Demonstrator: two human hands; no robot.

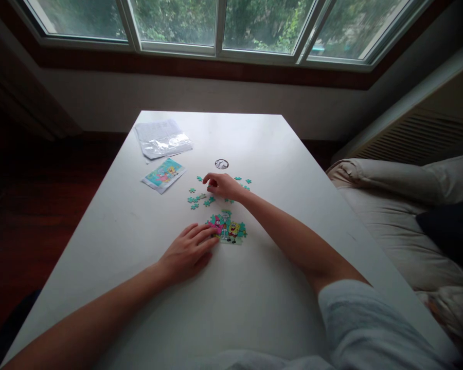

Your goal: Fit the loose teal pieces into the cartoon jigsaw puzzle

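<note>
A partly assembled cartoon jigsaw puzzle (pixel 228 229) lies in the middle of a white table (pixel 254 288). My left hand (pixel 189 252) rests flat on the table, fingers stretched out, fingertips touching the puzzle's left edge. My right hand (pixel 221 186) reaches further out over several loose teal puzzle pieces (pixel 198 199), its fingers curled downward in a pinch; what they hold, if anything, is too small to make out. More loose pieces (pixel 244 181) lie to the right of that hand.
A printed cartoon picture card (pixel 164 174) lies left of the pieces, a clear plastic bag with paper (pixel 162 137) beyond it. A small round hole (pixel 221 164) sits in the tabletop. A cushioned sofa (pixel 409 216) is to the right, windows (pixel 224 25) ahead.
</note>
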